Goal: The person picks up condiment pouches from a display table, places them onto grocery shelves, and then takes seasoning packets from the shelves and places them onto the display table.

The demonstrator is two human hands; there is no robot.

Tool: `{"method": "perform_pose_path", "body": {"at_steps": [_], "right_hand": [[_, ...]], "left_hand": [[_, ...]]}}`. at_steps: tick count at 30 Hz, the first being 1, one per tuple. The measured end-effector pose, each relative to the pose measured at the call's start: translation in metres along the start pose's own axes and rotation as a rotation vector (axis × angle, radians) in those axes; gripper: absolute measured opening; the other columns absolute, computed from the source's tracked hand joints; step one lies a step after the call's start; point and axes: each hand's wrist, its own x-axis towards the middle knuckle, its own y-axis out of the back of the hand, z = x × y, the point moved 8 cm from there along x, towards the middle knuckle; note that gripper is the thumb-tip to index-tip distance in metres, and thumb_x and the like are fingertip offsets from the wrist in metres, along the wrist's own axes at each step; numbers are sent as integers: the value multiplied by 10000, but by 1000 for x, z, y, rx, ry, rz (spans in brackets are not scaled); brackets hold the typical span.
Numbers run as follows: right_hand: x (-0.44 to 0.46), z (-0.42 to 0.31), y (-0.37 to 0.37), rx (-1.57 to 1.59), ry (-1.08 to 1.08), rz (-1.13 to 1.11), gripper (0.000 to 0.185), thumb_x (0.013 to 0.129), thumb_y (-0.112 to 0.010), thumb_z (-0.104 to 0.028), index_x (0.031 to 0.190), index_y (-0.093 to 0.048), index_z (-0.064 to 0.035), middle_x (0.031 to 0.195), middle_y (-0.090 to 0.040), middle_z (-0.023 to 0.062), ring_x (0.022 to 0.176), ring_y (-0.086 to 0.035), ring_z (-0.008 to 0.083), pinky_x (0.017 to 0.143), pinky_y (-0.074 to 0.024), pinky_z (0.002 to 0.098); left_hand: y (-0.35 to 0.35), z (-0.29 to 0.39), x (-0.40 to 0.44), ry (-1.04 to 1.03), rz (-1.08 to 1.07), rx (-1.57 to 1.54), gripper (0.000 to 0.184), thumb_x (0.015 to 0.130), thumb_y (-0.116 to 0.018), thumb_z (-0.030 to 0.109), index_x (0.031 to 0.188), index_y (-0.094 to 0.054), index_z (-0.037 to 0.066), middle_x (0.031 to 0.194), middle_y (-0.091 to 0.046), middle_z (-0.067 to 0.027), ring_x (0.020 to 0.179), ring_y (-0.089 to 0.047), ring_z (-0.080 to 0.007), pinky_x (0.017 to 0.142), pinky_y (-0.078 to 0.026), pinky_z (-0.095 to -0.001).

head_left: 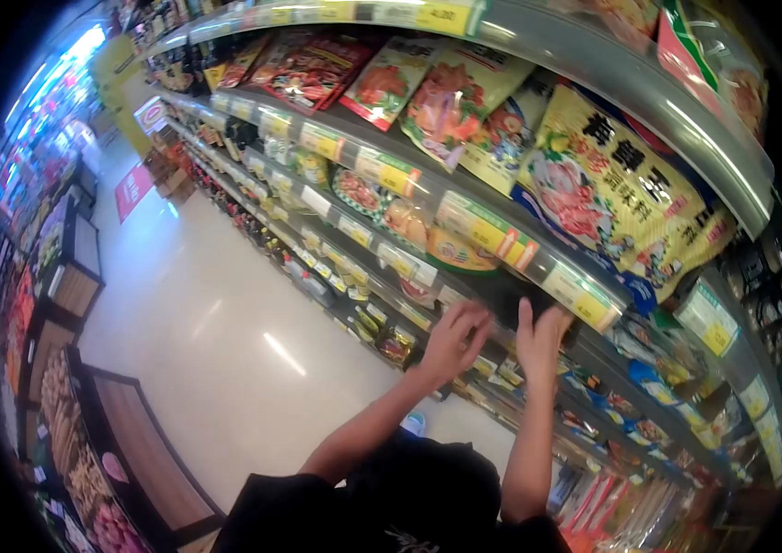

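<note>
- The left hand (457, 339) is hovering in front of the shelves, holding its fingers half curled, with nothing visible between them.
- The right hand (540, 343) is standing upright just beside it, keeping its thumb apart; the fingertips are lying in shadow below the price rail (580, 293), so I cannot tell whether they are gripping anything.
- A round-edged packet (460, 251) is lying above the left hand; a large yellow packet (626, 184) is resting above the right.
- The step seems to be two-handed work at the shelf front, calling for fingers staying clear of the rail.
</note>
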Motion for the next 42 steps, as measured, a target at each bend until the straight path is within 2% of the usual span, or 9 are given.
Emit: {"method": "perform_pose_path", "body": {"at_steps": [3,5,6,9,11,15,25,31,42], "right_hand": [[-61,-23,14,263,302,176,539,861,-631,-149,1299,-380,40,1260,-415,284,1205,-363,430,1028,-277,479],[-115,2,-11,149,274,-28,454,838,-655,-126,1216,-444,10,1167,-480,233,1147,-421,383,1003,-308,458],[-141,16,-37,255,223,-239,423,828,-667,-128,1178,-472,6,1120,-518,196,1091,-462,362,974,-345,426],[-251,90,-116,-38,95,-1290,499,836,-700,-265,1214,-496,-12,1051,-606,230,982,-595,369,865,-472,426],[-272,108,-126,-30,106,-1318,454,872,-661,-291,1219,-510,-39,935,-660,176,860,-645,293,794,-506,380],[-247,103,-127,276,-48,-1041,451,874,-664,-290,1205,-519,-19,865,-672,133,769,-657,215,714,-520,328],[-294,92,-166,-15,211,-1499,539,842,-642,-353,1254,-490,-40,1065,-621,199,1002,-600,350,877,-474,421],[-363,141,-166,-194,509,-1811,546,788,-672,-289,1242,-498,-43,1154,-579,219,1100,-543,378,959,-433,442],[-368,55,-66,195,688,-1273,522,693,-657,-45,1200,-531,-38,1027,-636,162,947,-635,316,817,-511,383]], "left_hand": [[24,-49,-107,299,-180,95,156,833,-632,60,970,-577,9,1059,-555,-161,975,-557,-343,852,-452,-403],[33,-108,-225,538,-457,260,300,896,-575,247,1095,-581,24,1106,-579,-213,1036,-543,-385,923,-440,-438],[37,-146,-307,673,-730,273,385,908,-566,320,1159,-568,29,1156,-587,-223,1084,-545,-371,955,-433,-427],[95,-122,-388,1130,-744,199,519,914,-540,437,1215,-553,14,1231,-571,-213,1143,-548,-330,967,-434,-391],[133,-99,-388,1340,-534,230,575,913,-524,489,1231,-551,11,1234,-574,-209,1171,-542,-309,977,-431,-374],[126,-69,-378,1248,-575,76,500,932,-485,463,1223,-557,63,1189,-595,-191,1120,-562,-329,961,-428,-420],[77,-32,-394,1142,-549,112,422,882,-599,302,1238,-535,84,1077,-591,-251,1040,-581,-345,912,-457,-427],[99,13,-421,1081,120,83,391,702,-553,7,1086,-572,81,1158,-502,-182,997,-582,-296,847,-520,-343],[29,89,-443,999,394,-491,374,857,-607,35,1206,-477,77,858,-543,-5,771,-528,-81,663,-444,-227]]}}
